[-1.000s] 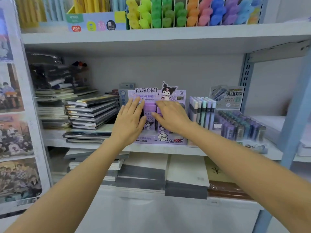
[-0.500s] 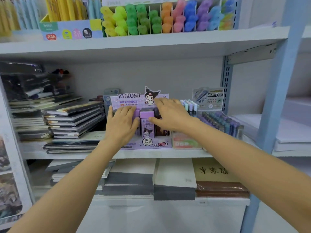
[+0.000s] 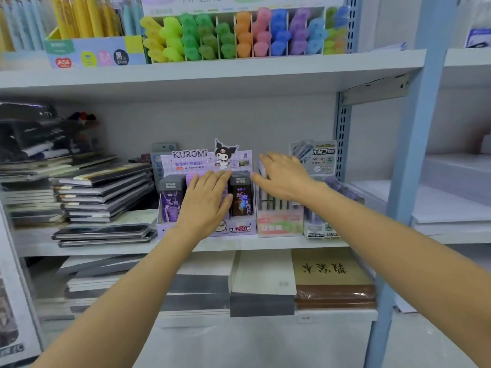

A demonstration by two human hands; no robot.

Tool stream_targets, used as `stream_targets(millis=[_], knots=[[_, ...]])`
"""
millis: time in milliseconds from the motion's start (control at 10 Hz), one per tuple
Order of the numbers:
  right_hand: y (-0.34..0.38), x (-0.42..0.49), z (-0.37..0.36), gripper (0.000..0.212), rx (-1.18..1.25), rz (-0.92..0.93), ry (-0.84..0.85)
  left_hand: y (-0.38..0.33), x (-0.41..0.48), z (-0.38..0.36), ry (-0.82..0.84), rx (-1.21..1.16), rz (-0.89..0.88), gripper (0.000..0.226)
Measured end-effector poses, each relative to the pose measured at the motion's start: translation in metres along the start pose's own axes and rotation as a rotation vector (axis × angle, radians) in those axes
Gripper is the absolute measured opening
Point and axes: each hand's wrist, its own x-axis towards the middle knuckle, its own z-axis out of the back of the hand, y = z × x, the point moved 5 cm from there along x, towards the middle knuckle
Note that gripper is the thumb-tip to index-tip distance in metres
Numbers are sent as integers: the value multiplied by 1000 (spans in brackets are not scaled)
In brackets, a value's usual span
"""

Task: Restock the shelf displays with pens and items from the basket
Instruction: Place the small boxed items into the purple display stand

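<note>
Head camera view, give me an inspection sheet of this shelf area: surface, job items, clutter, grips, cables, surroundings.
Surface: white middle shelf, crowded with stock.
Job's things: purple display box with packs standing inside; pen box right beside it; basket not in view.
Clutter: notebook stacks on the left of the shelf.
Grips: left hand flat, fingers straight, on the packs; right hand open, fingers spread over the pen tops, contact unclear.
Cables: nothing seen.
Surroundings: highlighters on the shelf above, paper pads on the shelf below, blue post at right.
</note>
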Motion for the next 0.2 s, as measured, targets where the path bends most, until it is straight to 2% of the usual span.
stream_targets(millis=[200], knots=[[4,3,-6,62,30,29,-53,-4,4,-2,-55,-21,69,48]])
